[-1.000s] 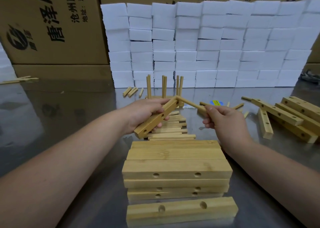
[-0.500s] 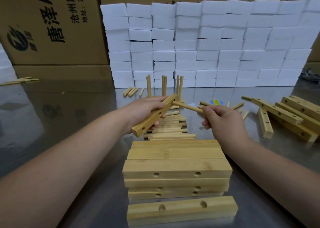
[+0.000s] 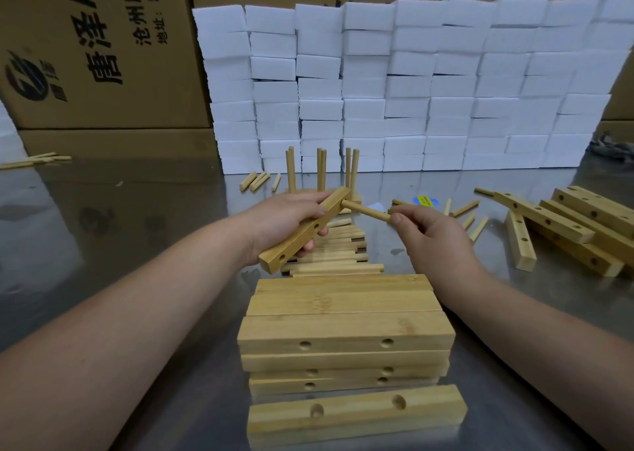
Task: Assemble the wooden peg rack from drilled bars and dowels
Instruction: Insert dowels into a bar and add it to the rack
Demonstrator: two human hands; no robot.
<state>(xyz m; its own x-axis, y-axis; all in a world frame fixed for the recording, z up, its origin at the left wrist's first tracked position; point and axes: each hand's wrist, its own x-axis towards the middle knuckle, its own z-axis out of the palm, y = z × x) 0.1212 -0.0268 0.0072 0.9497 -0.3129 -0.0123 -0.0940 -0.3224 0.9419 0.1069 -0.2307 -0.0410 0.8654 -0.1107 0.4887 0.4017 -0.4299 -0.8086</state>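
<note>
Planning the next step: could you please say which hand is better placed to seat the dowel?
Probably the right hand: it pinches the dowel by its end, while the left hand grips the bar.

We log one view, from a wide-angle camera worn on the person's head, facing forward and tilted down across the reflective grey metal tabletop. Both bare forearms enter from the lower corners and converge just above frame centre. There the left hand grips a short drilled pale wooden bar and the right hand pinches a round wooden dowel. Nearest the lens, bottom centre: a stack of long drilled wooden bars. Farthest: a wall of white foam blocks and brown printed cardboard cartons. Straight edges bow near the frame borders.
</note>
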